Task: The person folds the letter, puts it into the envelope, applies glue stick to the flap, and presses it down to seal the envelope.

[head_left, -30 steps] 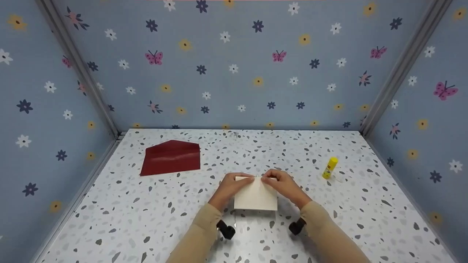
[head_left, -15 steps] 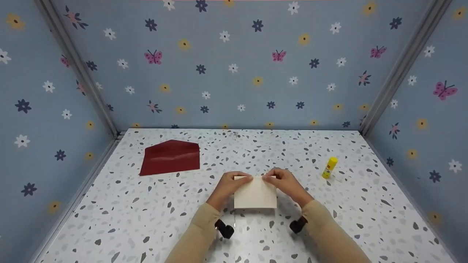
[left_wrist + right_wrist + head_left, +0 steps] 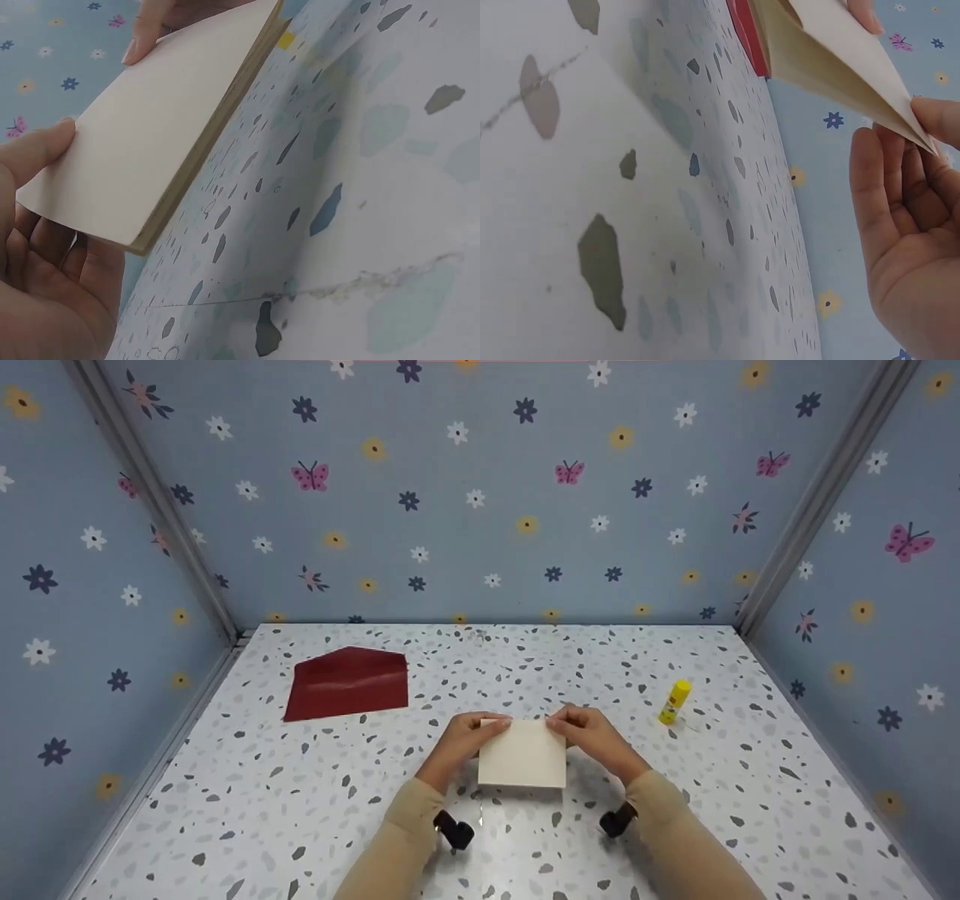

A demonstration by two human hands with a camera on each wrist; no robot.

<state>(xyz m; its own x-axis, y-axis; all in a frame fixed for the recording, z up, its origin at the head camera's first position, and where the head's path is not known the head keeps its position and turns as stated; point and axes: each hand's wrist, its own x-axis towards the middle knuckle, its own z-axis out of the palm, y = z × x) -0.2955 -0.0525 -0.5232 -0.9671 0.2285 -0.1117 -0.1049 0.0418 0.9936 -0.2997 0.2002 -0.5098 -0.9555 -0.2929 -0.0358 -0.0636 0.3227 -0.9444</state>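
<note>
A cream sheet of paper (image 3: 523,754), folded over into a small rectangle, is held up between both hands. My left hand (image 3: 459,744) pinches its far edge near the left corner, thumb on top and fingers underneath. Near the far right corner, my right hand (image 3: 596,739) pinches the same edge in the same way. In the left wrist view the folded paper (image 3: 150,135) shows layered edges along its near side, tilted over the table. From the right wrist, the layers of the paper (image 3: 832,67) gape apart toward the open side and meet at the pinched fold.
A dark red envelope (image 3: 349,686) with its flap raised lies at the back left of the speckled table (image 3: 247,780). On the right is a yellow glue stick (image 3: 675,702). Flower-patterned walls (image 3: 480,510) enclose the back and both sides.
The thumbs have slid apart along the paper's far edge, left hand leftward and right hand rightward, toward the corners. The envelope and glue stick stay in place.
</note>
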